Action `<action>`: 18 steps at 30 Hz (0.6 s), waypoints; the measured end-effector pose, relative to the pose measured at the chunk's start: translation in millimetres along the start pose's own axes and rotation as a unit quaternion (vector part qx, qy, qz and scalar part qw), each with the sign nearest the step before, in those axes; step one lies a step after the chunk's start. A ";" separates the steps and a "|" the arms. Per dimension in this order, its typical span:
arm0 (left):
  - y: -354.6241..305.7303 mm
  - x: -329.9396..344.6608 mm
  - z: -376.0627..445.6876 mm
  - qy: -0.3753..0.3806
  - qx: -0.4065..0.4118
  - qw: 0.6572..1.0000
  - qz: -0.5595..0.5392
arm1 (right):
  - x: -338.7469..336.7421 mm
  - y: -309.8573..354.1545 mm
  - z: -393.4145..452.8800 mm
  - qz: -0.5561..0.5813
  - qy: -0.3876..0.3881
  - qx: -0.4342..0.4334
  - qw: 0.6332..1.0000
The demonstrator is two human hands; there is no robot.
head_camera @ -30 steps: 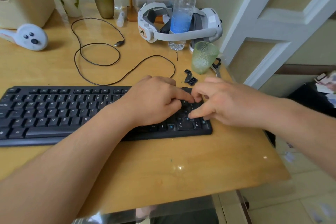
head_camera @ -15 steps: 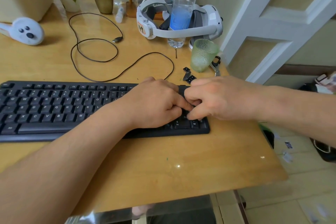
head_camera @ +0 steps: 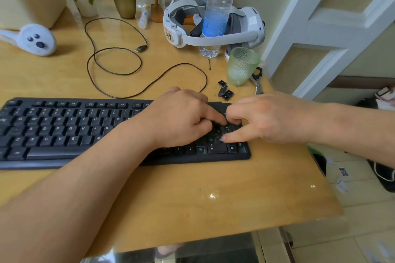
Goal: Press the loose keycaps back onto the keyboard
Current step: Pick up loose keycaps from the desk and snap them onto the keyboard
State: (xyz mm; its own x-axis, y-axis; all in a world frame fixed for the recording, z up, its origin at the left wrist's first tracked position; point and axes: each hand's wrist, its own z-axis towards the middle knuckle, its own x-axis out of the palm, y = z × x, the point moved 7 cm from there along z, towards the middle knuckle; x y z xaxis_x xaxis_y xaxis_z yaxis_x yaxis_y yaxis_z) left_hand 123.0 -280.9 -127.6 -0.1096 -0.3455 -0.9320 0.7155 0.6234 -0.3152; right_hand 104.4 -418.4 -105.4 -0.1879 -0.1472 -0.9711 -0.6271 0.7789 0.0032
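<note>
A black keyboard (head_camera: 64,132) lies across the wooden desk. Both hands are over its number pad at the right end. My left hand (head_camera: 181,117) points its index finger straight, the tip pressing on a keycap (head_camera: 227,128) in the pad; its other fingers are curled under. My right hand (head_camera: 269,117) bends its index finger down to the same spot, and its thumb stretches out and rests lower on the pad. Some bare key sockets (head_camera: 201,149) show bluish domes. Several loose black keycaps (head_camera: 224,92) lie on the desk just behind the keyboard.
A green textured cup (head_camera: 242,66) and scissors (head_camera: 257,83) stand right of the loose keycaps. Behind them are a water bottle (head_camera: 218,10) and a white headset (head_camera: 213,28). The keyboard's cable (head_camera: 115,64) loops over the desk. The desk's right edge (head_camera: 310,156) is close.
My hands were bunched tightly together over the number pad; now the right hand has drawn back a little to the right with its thumb spread out. The left index finger stays pressing.
</note>
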 end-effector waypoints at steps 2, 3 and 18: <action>1.5 0.9 -0.2 0.000 -0.001 1.000 -0.001 | 0.4 1.3 -1.0 -0.007 -0.003 -0.022 1.000; 2.7 1.3 -0.2 -0.001 -0.002 1.000 -0.004 | -0.1 2.6 -0.4 -0.003 -0.005 -0.029 1.000; 6.5 -2.4 -6.5 0.030 -0.002 0.997 -0.073 | -4.8 16.1 21.2 0.003 0.049 -0.044 0.998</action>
State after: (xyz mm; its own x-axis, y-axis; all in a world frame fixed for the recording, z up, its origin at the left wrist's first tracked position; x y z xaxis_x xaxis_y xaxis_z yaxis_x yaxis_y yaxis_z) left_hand 123.5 -271.4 -128.6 -0.2532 -0.3901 -0.8853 0.6856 0.5732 -0.4487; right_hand 111.2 -392.2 -105.7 -0.2626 -0.2053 -0.9428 -0.6887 0.7243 0.0341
